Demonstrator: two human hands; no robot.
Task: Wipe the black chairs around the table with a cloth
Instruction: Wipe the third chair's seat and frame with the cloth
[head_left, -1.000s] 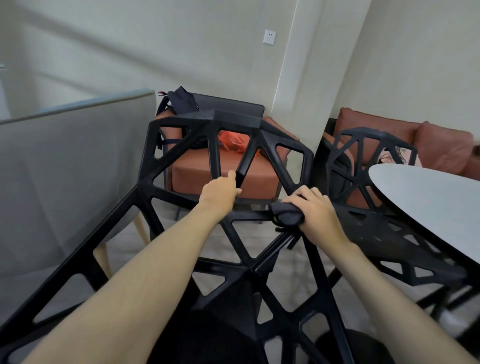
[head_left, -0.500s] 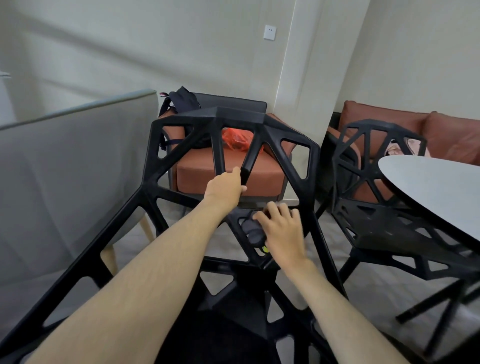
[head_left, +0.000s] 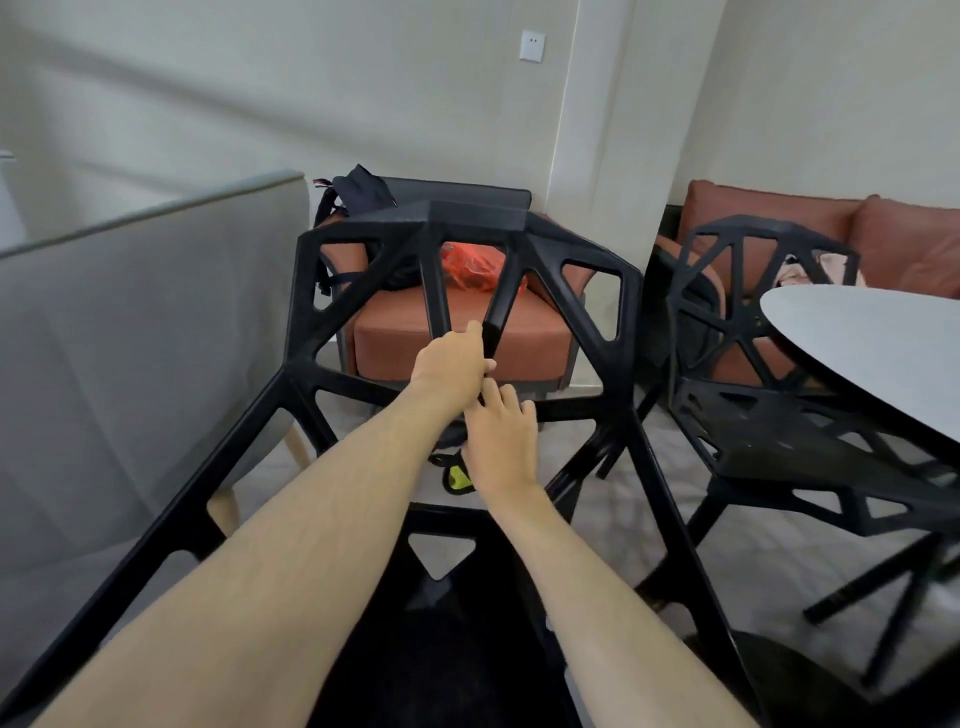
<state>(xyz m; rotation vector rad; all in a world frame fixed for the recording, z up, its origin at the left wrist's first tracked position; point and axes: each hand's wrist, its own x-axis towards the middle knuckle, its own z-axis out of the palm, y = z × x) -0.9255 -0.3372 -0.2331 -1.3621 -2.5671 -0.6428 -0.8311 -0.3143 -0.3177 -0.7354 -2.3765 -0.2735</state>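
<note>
Black chair (head_left: 462, 249) stands right in front of you, its lattice back facing a rust armchair (head_left: 457, 338) against the pale wall. Your left hand (head_left: 452, 364) grips a back strut; your right hand (head_left: 501, 441) presses the dark cloth (head_left: 452, 470) onto the frame, fingers spread. A second black chair (head_left: 769, 364) sits tucked at the white desk (head_left: 872, 343).
</note>
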